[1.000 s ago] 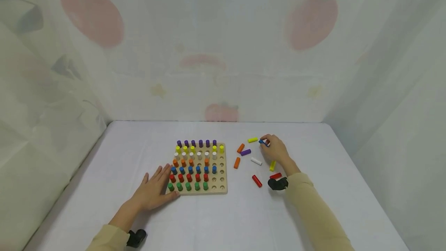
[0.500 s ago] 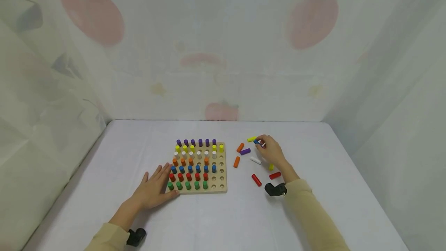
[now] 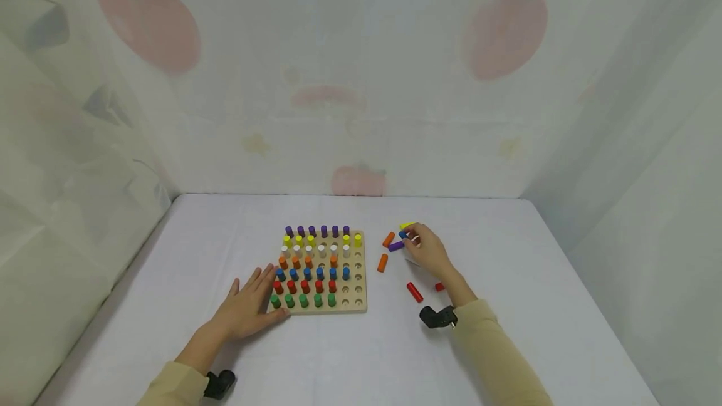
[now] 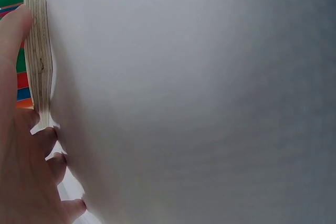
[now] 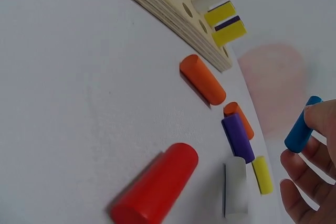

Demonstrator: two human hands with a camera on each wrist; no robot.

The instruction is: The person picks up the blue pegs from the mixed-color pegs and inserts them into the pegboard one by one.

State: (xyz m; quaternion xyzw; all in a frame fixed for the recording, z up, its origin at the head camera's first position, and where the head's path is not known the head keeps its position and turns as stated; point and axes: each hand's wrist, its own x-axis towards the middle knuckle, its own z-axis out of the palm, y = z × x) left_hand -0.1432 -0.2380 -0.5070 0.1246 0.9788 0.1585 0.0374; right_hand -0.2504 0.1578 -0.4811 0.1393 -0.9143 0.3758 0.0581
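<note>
A wooden pegboard (image 3: 352, 307) stands on the table, with rows of purple, yellow, white, orange, blue, red and green pegs upright in its holes. Some holes along its right side hold no peg. My left hand (image 3: 244, 311) lies with spread, straight fingers at the board's left edge, thumb at the near left corner. In the left wrist view the thumb (image 4: 17, 30) touches the board's side. My right hand (image 3: 429, 252) pinches a blue peg (image 5: 301, 129) between thumb and fingers, above the loose pegs right of the board.
Loose pegs lie right of the board: two orange pegs (image 3: 383, 263), a purple peg (image 5: 238, 137), a white peg (image 5: 235, 187), a yellow peg (image 5: 262, 174) and red pegs (image 3: 414, 292). Fabric curtains (image 3: 361, 143) rise behind and beside the table (image 3: 361, 362).
My right hand has moved left and slightly nearer with the blue peg, now over the purple and white pegs. My left hand has stayed at the board.
</note>
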